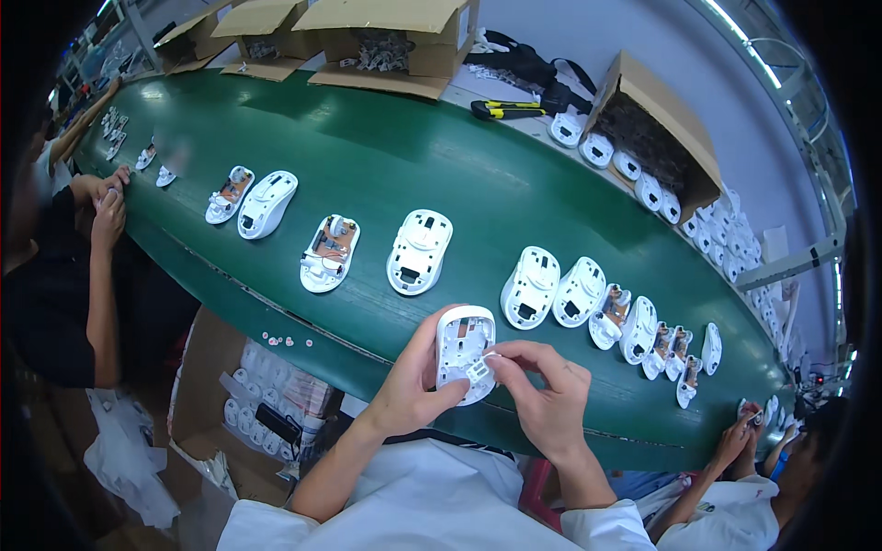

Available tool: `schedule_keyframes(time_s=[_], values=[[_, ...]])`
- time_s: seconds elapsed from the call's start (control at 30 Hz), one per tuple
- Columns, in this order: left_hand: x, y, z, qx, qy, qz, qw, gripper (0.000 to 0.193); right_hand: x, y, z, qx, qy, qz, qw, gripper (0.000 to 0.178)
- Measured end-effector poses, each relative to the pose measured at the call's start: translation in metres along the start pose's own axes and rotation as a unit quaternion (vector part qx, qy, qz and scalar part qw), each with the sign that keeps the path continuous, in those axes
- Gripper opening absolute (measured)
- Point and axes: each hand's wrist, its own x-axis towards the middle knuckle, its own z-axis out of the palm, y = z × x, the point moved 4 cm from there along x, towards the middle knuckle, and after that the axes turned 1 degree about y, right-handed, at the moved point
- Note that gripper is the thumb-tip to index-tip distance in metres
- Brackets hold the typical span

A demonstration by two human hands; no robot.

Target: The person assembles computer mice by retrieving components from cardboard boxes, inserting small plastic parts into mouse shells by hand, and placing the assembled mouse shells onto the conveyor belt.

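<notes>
My left hand [411, 393] is wrapped round a white computer mouse shell [467, 323], its hollow inside turned up toward me. The thumb lies along the shell's lower left rim. At the shell's lower right, my right hand [551, 390] pinches a small white plastic part [479, 369] between thumb and fingertips; whether it is seated or loose I cannot tell. Just beyond my hands, a white mouse cover [420, 253] and another mouse cover [531, 286] lie on the green work surface [367, 165]. Left of them is a mouse base [331, 254] with a brown circuit board.
Several mouse covers and bases line the surface to both sides. Open cardboard boxes [386, 23] and a yellow-black utility knife [508, 110] are along the far edge. A carton [197, 395] of white parts stands below left. Co-workers' hands [108, 207] show at left and right.
</notes>
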Motion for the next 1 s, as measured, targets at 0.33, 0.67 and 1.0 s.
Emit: schedule_keyframes(time_s=[0.33, 0.67, 1.0], values=[[0.005, 0.001, 0.0, 0.05, 0.028, -0.004, 0.998, 0.077, 0.01, 0.0, 0.022, -0.227, 0.055, -0.195, 0.953, 0.015], [0.008, 0.0, -0.008, 0.142, 0.026, 0.021, 0.989, 0.073, 0.019, 0.006, 0.032, -0.295, 0.063, -0.248, 0.921, 0.016], [0.006, 0.007, -0.016, 0.181, 0.088, -0.008, 0.979, 0.055, 0.021, -0.005, 0.048, -0.315, -0.001, -0.18, 0.932, 0.013]])
